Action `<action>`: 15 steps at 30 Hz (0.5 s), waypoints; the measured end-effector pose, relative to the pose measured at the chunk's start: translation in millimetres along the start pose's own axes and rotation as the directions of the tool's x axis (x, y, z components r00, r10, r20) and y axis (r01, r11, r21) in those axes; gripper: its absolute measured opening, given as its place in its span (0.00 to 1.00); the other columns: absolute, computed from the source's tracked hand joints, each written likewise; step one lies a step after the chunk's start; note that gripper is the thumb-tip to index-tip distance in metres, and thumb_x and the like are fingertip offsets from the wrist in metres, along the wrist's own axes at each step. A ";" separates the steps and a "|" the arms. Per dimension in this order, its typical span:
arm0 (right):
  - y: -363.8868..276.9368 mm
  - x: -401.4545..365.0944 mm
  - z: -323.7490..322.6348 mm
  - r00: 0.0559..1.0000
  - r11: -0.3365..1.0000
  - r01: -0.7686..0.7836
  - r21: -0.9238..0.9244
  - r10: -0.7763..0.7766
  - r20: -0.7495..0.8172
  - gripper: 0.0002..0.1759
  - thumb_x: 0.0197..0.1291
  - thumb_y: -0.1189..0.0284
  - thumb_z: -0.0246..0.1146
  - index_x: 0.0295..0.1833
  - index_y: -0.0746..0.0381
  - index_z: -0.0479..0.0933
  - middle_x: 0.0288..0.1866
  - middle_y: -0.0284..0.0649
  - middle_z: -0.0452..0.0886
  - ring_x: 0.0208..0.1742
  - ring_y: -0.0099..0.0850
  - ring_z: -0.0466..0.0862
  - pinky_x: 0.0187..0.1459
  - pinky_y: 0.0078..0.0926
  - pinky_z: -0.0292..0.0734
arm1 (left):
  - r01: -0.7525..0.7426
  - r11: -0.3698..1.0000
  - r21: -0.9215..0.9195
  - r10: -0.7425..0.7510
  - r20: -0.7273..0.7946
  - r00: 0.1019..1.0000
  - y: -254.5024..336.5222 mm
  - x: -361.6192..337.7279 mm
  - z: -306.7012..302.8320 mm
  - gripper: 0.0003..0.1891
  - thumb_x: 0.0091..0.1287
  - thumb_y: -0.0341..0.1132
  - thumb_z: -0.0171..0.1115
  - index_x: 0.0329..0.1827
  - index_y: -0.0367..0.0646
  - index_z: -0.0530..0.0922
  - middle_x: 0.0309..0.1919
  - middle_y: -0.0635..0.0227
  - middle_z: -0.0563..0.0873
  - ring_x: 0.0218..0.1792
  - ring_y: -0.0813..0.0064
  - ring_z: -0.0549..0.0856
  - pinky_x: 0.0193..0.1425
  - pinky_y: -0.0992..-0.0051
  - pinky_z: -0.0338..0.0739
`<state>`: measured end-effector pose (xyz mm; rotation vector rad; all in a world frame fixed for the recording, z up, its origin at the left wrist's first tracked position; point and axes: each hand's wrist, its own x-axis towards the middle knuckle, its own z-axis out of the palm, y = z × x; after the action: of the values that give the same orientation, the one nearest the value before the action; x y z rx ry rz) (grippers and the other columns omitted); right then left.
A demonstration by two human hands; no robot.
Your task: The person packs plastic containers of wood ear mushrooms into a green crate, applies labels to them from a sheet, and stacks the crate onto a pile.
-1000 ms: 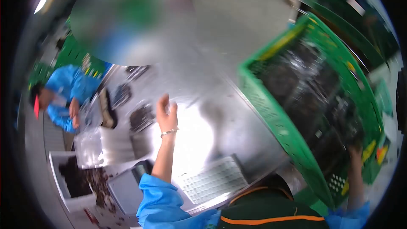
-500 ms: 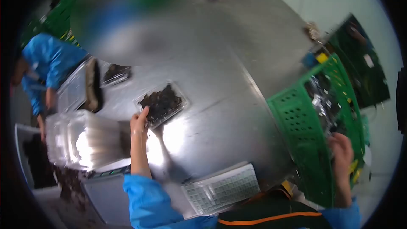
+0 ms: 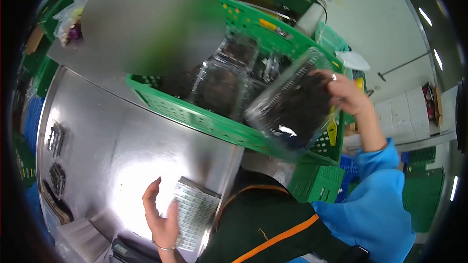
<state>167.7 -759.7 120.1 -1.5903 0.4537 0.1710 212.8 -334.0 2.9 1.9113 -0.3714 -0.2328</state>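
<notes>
My right hand (image 3: pixel 343 92) grips the edge of a clear plastic clamshell box (image 3: pixel 297 107) filled with dark contents. The box is tilted above the near right side of a green crate (image 3: pixel 195 116). Inside the crate lie several similar clear boxes (image 3: pixel 222 87). My left hand (image 3: pixel 163 219) is held with thumb and fingers apart and nothing in it. It is beside a stack of printed label sheets (image 3: pixel 197 209) on the metal table, with the thumb overlapping the sheets' edge in this view.
On the left of the steel table (image 3: pixel 97 131) lie two filled clear boxes, one of them a dark-filled box (image 3: pixel 57 180). A stack of clear empty boxes (image 3: pixel 80 238) stands at the lower left. Another green crate (image 3: pixel 317 183) sits lower, beyond the table edge.
The view has swung right toward the crate. My left hand has let go of the filled box on the table and is by the label sheets. My right hand has raised a box from the crate.
</notes>
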 end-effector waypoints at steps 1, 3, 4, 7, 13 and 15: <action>13.5 -7.6 -47.4 0.993 0.993 -0.092 -0.070 0.086 -0.084 0.33 0.54 0.60 0.62 0.63 0.64 0.63 0.39 0.31 0.77 0.30 0.15 0.75 0.28 0.08 0.72 | 0.143 0.973 0.183 -0.127 -0.097 0.987 -15.6 -9.2 3.7 0.22 0.61 0.26 0.54 0.59 0.35 0.64 0.56 0.53 0.72 0.59 0.60 0.72 0.61 0.64 0.65; 32.4 -13.6 -98.7 0.921 0.919 -0.380 -0.104 0.364 -0.139 0.30 0.56 0.61 0.61 0.61 0.64 0.66 0.43 0.34 0.77 0.33 0.17 0.76 0.31 0.12 0.75 | 0.304 0.875 0.377 -0.224 -0.242 0.944 -55.3 -38.8 2.0 0.21 0.59 0.24 0.57 0.56 0.31 0.66 0.53 0.53 0.75 0.56 0.61 0.74 0.61 0.65 0.65; 55.2 -9.0 -111.0 0.856 0.858 -0.506 -0.086 0.487 -0.175 0.28 0.57 0.61 0.61 0.60 0.65 0.67 0.45 0.37 0.78 0.37 0.20 0.78 0.30 0.13 0.76 | 0.312 0.866 0.390 -0.233 -0.237 0.943 -70.5 -51.9 -0.3 0.21 0.59 0.24 0.57 0.56 0.31 0.66 0.53 0.53 0.75 0.56 0.61 0.74 0.61 0.65 0.65; 89.8 11.2 -101.0 0.892 0.558 -0.359 -0.748 0.440 -0.100 0.28 0.59 0.59 0.58 0.56 0.70 0.68 0.57 0.53 0.70 0.61 0.39 0.68 0.55 0.35 0.69 | 0.536 0.832 0.147 -0.454 -0.377 0.808 -95.9 -85.1 -1.4 0.21 0.60 0.27 0.57 0.56 0.31 0.67 0.53 0.54 0.75 0.56 0.61 0.73 0.61 0.66 0.65; 159.1 66.5 -139.2 0.907 0.385 -0.242 -0.891 -0.236 -0.348 0.38 0.56 0.57 0.59 0.64 0.69 0.56 0.63 0.55 0.63 0.61 0.44 0.68 0.61 0.39 0.62 | 0.634 0.629 0.450 -0.364 -0.551 0.751 -132.8 -146.8 -26.0 0.24 0.62 0.32 0.57 0.60 0.33 0.65 0.57 0.55 0.72 0.59 0.64 0.71 0.61 0.70 0.64; 146.9 85.4 -136.8 0.803 0.665 -0.475 -0.576 0.061 -0.593 0.42 0.54 0.56 0.60 0.66 0.68 0.49 0.65 0.54 0.60 0.61 0.45 0.67 0.61 0.42 0.61 | 0.661 0.666 0.345 -0.402 -0.581 0.708 -171.5 -180.3 -42.1 0.24 0.62 0.32 0.57 0.60 0.33 0.65 0.57 0.56 0.72 0.59 0.64 0.71 0.61 0.69 0.64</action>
<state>165.7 -911.4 -36.6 -2.3407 1.1959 0.1448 83.9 -174.9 -144.6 2.5224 0.5616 -0.0559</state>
